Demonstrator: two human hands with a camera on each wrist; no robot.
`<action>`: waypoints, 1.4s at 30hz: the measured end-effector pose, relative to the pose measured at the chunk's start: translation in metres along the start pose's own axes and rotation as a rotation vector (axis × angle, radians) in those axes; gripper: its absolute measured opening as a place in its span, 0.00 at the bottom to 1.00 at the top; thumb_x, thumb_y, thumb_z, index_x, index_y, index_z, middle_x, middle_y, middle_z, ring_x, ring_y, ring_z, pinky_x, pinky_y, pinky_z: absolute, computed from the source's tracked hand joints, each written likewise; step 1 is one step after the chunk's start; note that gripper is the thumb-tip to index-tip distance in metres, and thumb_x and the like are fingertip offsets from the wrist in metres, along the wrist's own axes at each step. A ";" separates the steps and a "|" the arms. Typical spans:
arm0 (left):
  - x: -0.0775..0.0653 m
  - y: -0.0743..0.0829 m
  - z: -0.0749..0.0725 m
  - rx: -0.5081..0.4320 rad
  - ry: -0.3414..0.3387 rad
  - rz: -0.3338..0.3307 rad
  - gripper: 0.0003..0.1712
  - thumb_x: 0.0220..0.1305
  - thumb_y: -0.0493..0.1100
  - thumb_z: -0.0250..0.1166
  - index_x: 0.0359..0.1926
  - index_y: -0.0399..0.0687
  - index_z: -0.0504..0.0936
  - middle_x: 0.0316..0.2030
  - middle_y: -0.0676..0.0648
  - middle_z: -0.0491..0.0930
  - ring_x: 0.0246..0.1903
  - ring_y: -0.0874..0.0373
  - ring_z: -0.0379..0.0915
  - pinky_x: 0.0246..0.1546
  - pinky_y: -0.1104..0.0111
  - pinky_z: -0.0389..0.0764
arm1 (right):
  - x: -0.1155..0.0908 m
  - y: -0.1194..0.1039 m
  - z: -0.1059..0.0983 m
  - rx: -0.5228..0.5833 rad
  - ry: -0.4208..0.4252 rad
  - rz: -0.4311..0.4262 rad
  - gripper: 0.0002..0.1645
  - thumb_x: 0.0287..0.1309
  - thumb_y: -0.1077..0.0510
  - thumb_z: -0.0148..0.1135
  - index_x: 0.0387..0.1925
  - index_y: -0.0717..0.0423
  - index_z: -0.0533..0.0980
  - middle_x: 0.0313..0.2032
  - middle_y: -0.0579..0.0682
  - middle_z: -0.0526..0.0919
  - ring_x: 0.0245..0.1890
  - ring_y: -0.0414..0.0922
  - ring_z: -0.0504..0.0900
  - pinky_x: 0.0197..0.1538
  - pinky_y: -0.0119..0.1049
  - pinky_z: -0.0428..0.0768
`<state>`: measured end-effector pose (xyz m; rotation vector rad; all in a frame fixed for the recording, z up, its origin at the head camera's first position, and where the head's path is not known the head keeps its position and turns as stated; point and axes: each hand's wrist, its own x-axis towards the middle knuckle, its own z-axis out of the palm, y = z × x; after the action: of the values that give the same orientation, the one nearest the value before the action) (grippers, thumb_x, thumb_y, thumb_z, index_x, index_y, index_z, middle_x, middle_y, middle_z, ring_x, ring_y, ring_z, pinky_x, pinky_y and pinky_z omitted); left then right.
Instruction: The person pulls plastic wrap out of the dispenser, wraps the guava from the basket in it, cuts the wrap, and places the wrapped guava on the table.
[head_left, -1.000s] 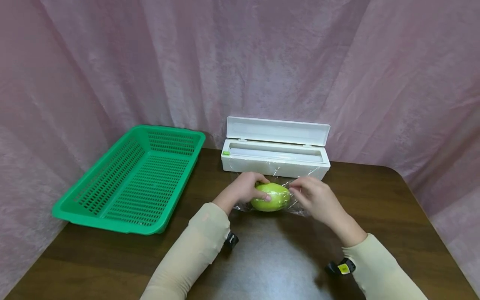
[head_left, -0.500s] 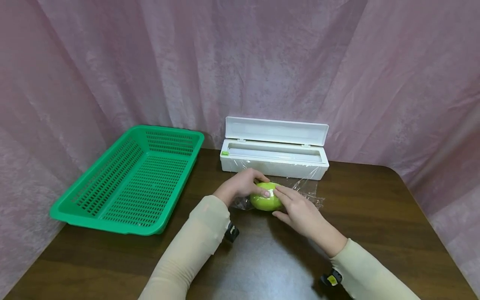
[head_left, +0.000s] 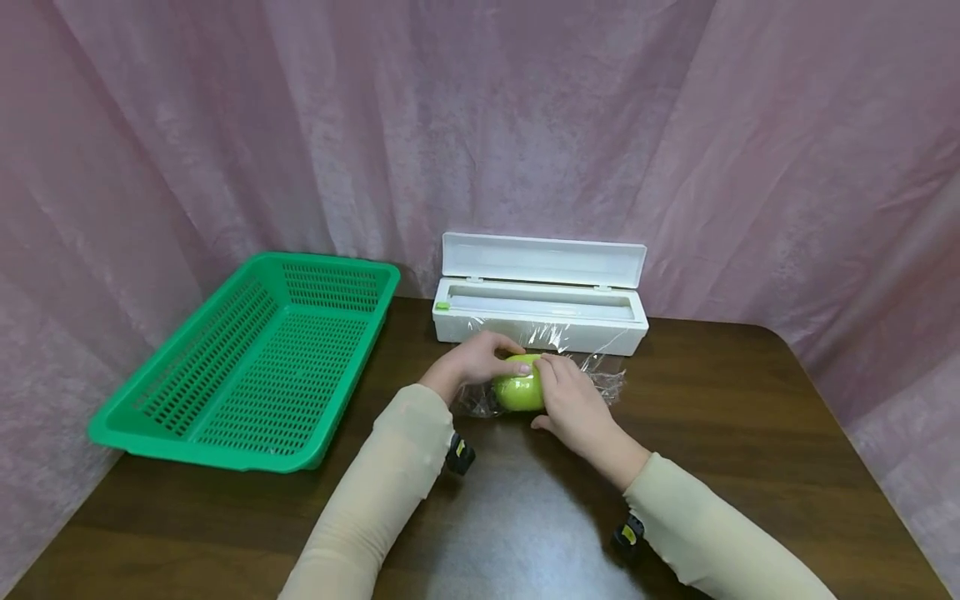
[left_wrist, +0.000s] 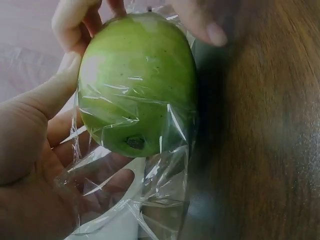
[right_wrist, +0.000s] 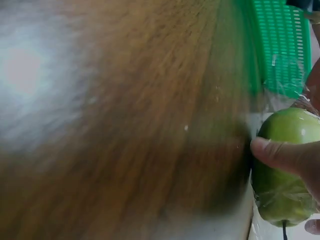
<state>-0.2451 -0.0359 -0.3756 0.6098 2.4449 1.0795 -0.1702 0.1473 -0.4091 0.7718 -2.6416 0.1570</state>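
A green oval fruit [head_left: 517,393] lies on its side on the table, partly wrapped in clear cling film [head_left: 476,402]. My left hand [head_left: 467,364] grips its left end, thumb on top and fingers round the far side. In the left wrist view, crinkled film stretches over the fruit [left_wrist: 140,75] and across the left fingers. My right hand [head_left: 576,404] holds the right part, fingers laid over the top; in the right wrist view its thumb [right_wrist: 277,152] presses the near side. A thin dark stem [right_wrist: 284,231] sticks out at the right end.
Behind the fruit stands a white cling film dispenser [head_left: 615,337], its lid [head_left: 543,260] raised and a roll inside. Film spreads down its front to the fruit. A green plastic basket [head_left: 352,367] sits at the left. A pink curtain [head_left: 480,125] hangs behind the brown table [head_left: 750,433].
My right hand has let go of the film at the fruit's right end and moved left onto the fruit. The left hand keeps its grip. The view has shifted slightly.
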 end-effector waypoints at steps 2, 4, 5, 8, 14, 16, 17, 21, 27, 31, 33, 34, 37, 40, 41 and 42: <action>0.000 -0.002 0.000 0.005 0.012 0.006 0.27 0.61 0.53 0.64 0.58 0.44 0.77 0.58 0.43 0.75 0.61 0.50 0.67 0.61 0.58 0.69 | 0.003 0.001 0.003 -0.021 0.011 -0.010 0.52 0.26 0.51 0.82 0.54 0.68 0.66 0.50 0.62 0.74 0.50 0.57 0.74 0.54 0.48 0.77; -0.002 -0.002 0.000 0.017 0.043 0.018 0.27 0.63 0.52 0.63 0.58 0.42 0.76 0.57 0.42 0.76 0.59 0.50 0.69 0.60 0.59 0.71 | 0.005 0.003 0.005 -0.026 0.024 -0.011 0.50 0.26 0.53 0.82 0.52 0.67 0.66 0.47 0.60 0.74 0.46 0.55 0.74 0.52 0.48 0.77; -0.003 0.001 0.000 0.038 0.076 0.031 0.26 0.64 0.51 0.62 0.58 0.41 0.76 0.56 0.42 0.77 0.59 0.50 0.70 0.59 0.59 0.72 | 0.006 0.004 0.006 -0.025 0.029 -0.010 0.49 0.26 0.54 0.82 0.51 0.67 0.66 0.45 0.59 0.74 0.45 0.55 0.74 0.52 0.47 0.77; -0.012 0.015 0.002 0.200 0.210 0.094 0.23 0.65 0.49 0.60 0.57 0.42 0.77 0.55 0.44 0.78 0.57 0.51 0.73 0.58 0.61 0.73 | 0.007 0.009 0.006 -0.014 0.034 -0.013 0.47 0.25 0.54 0.82 0.49 0.66 0.67 0.43 0.58 0.74 0.43 0.54 0.74 0.51 0.47 0.77; -0.041 0.050 0.021 0.589 0.272 0.265 0.11 0.60 0.43 0.60 0.41 0.47 0.83 0.43 0.49 0.81 0.41 0.56 0.77 0.41 0.66 0.79 | 0.012 0.015 0.004 0.038 0.053 -0.039 0.44 0.26 0.55 0.81 0.48 0.66 0.70 0.43 0.57 0.76 0.44 0.53 0.75 0.52 0.45 0.76; -0.046 0.051 0.029 0.661 0.236 0.261 0.12 0.56 0.41 0.62 0.41 0.45 0.82 0.44 0.49 0.80 0.39 0.57 0.76 0.37 0.66 0.79 | 0.013 0.016 0.004 0.063 0.052 -0.032 0.43 0.27 0.55 0.80 0.48 0.65 0.70 0.43 0.57 0.76 0.45 0.53 0.75 0.52 0.45 0.76; -0.047 0.049 0.032 0.692 0.220 0.249 0.14 0.55 0.41 0.63 0.44 0.44 0.81 0.47 0.49 0.79 0.41 0.57 0.76 0.39 0.66 0.79 | 0.014 0.017 0.004 0.075 0.046 -0.028 0.42 0.28 0.55 0.80 0.48 0.65 0.70 0.44 0.57 0.76 0.45 0.53 0.75 0.51 0.45 0.76; -0.048 0.039 0.036 0.752 0.197 0.200 0.34 0.51 0.44 0.70 0.59 0.39 0.72 0.60 0.45 0.71 0.56 0.54 0.71 0.52 0.64 0.77 | 0.013 0.020 0.005 0.110 0.001 -0.008 0.44 0.30 0.53 0.80 0.51 0.65 0.69 0.46 0.57 0.76 0.47 0.52 0.74 0.53 0.46 0.76; -0.038 0.026 0.039 0.726 0.186 0.192 0.46 0.47 0.48 0.75 0.65 0.41 0.64 0.64 0.44 0.65 0.63 0.51 0.62 0.58 0.59 0.74 | 0.012 0.024 0.008 0.170 -0.030 0.026 0.48 0.33 0.52 0.79 0.56 0.65 0.67 0.51 0.58 0.75 0.51 0.53 0.73 0.57 0.46 0.74; -0.025 0.020 0.041 0.724 0.207 0.160 0.49 0.45 0.47 0.76 0.66 0.43 0.62 0.62 0.45 0.64 0.63 0.51 0.60 0.57 0.58 0.74 | 0.013 0.026 0.012 0.184 -0.056 0.057 0.54 0.32 0.48 0.80 0.59 0.64 0.63 0.55 0.60 0.72 0.55 0.55 0.72 0.60 0.49 0.73; -0.020 0.017 0.042 0.730 0.211 0.146 0.50 0.44 0.47 0.76 0.66 0.44 0.61 0.62 0.45 0.64 0.63 0.51 0.60 0.57 0.57 0.73 | 0.013 0.026 0.014 0.189 -0.071 0.072 0.56 0.32 0.47 0.81 0.60 0.63 0.62 0.56 0.60 0.70 0.56 0.56 0.71 0.60 0.50 0.72; -0.018 0.016 0.042 0.729 0.210 0.139 0.51 0.43 0.47 0.77 0.67 0.45 0.60 0.63 0.45 0.64 0.63 0.51 0.60 0.58 0.57 0.72 | 0.013 0.026 0.015 0.194 -0.075 0.077 0.56 0.32 0.47 0.81 0.61 0.63 0.61 0.56 0.60 0.70 0.57 0.56 0.71 0.60 0.50 0.72; -0.012 0.010 0.043 0.715 0.206 0.109 0.54 0.42 0.48 0.78 0.68 0.50 0.58 0.63 0.45 0.63 0.62 0.50 0.61 0.58 0.56 0.72 | 0.013 0.027 0.017 0.205 -0.075 0.090 0.53 0.36 0.50 0.80 0.61 0.62 0.61 0.56 0.60 0.69 0.56 0.56 0.70 0.61 0.50 0.71; -0.009 0.005 0.044 0.696 0.209 0.080 0.56 0.40 0.50 0.79 0.68 0.55 0.56 0.62 0.45 0.64 0.61 0.50 0.63 0.56 0.57 0.71 | 0.013 0.029 0.017 0.241 -0.067 0.097 0.51 0.37 0.51 0.79 0.61 0.62 0.62 0.56 0.60 0.70 0.56 0.56 0.70 0.61 0.50 0.71; -0.009 0.004 0.044 0.694 0.211 0.074 0.57 0.40 0.51 0.79 0.68 0.57 0.56 0.62 0.46 0.65 0.60 0.50 0.64 0.55 0.57 0.71 | 0.013 0.030 0.017 0.256 -0.067 0.103 0.50 0.38 0.51 0.79 0.61 0.61 0.62 0.56 0.60 0.70 0.56 0.56 0.70 0.61 0.50 0.70; -0.008 0.003 0.044 0.696 0.215 0.073 0.57 0.40 0.52 0.79 0.68 0.57 0.56 0.62 0.46 0.65 0.60 0.51 0.65 0.54 0.57 0.71 | 0.014 0.031 0.016 0.271 -0.067 0.107 0.50 0.38 0.51 0.79 0.61 0.61 0.63 0.56 0.59 0.71 0.57 0.56 0.70 0.61 0.50 0.70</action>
<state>-0.2151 -0.0124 -0.3997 0.8194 3.0068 0.2917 -0.2027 0.1635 -0.4186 0.7299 -2.7610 0.5354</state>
